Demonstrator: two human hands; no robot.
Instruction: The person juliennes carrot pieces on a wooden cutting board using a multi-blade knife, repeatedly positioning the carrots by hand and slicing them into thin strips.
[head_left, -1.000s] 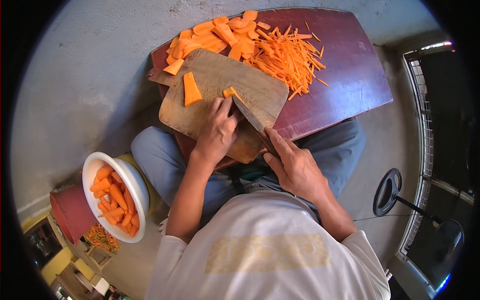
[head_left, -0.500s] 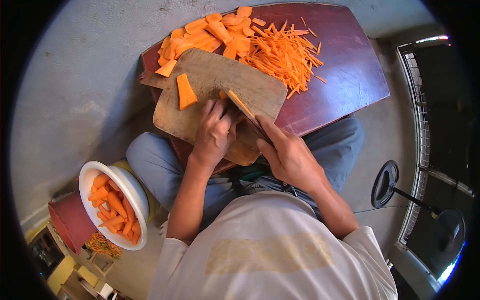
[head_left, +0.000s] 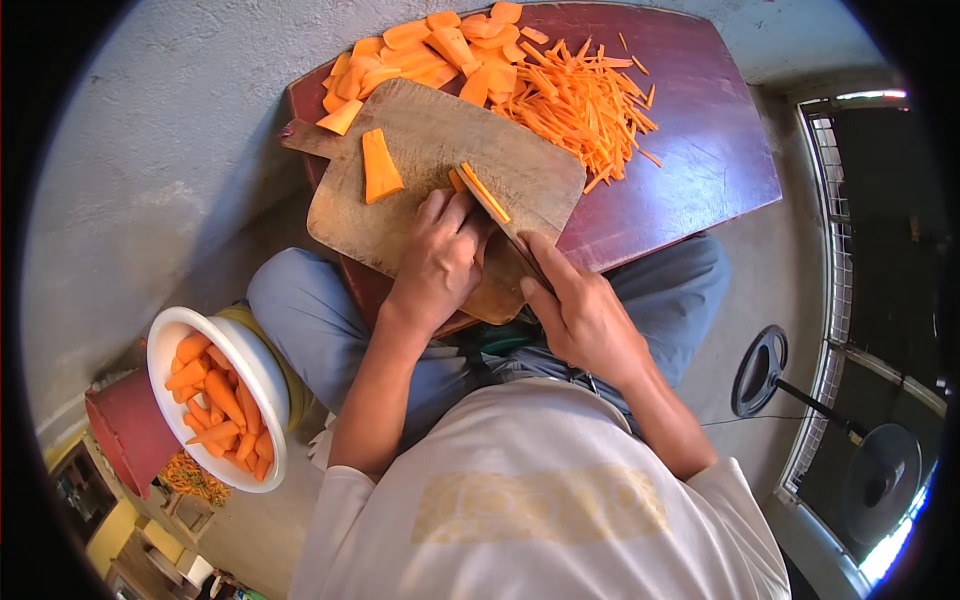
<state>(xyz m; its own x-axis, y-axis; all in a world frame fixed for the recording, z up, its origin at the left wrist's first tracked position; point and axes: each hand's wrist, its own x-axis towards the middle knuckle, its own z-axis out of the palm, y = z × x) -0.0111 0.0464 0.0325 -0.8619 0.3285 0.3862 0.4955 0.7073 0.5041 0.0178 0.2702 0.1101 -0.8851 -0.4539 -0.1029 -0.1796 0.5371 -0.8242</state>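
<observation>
My right hand [head_left: 580, 310] is closed around the handle of a knife [head_left: 512, 238], its blade angled over the wooden cutting board [head_left: 430, 130]. Thin carrot strips [head_left: 486, 192] cling to the blade's right face. On the blade's other side, my left hand [head_left: 440, 250] presses with bent fingers on a carrot piece [head_left: 457, 181], mostly hidden under the fingers and knife. A flat carrot slice [head_left: 380, 166] lies apart on the board, left of my fingers. Beyond the board are a heap of carrot slices [head_left: 410, 60] and a pile of carrot sticks [head_left: 585, 110].
The board lies on a dark red table [head_left: 700, 130] against a wall [head_left: 180, 130]. At lower left, a white basin [head_left: 275, 400] holds several peeled carrots [head_left: 225, 400], near a red bucket [head_left: 130, 425]. A black round-based stand [head_left: 760, 370] is on the floor at right.
The knife and both hands have shifted only slightly, and more carrot strip shows on the blade. The whole view has tilted a little; the slice on the board stays put.
</observation>
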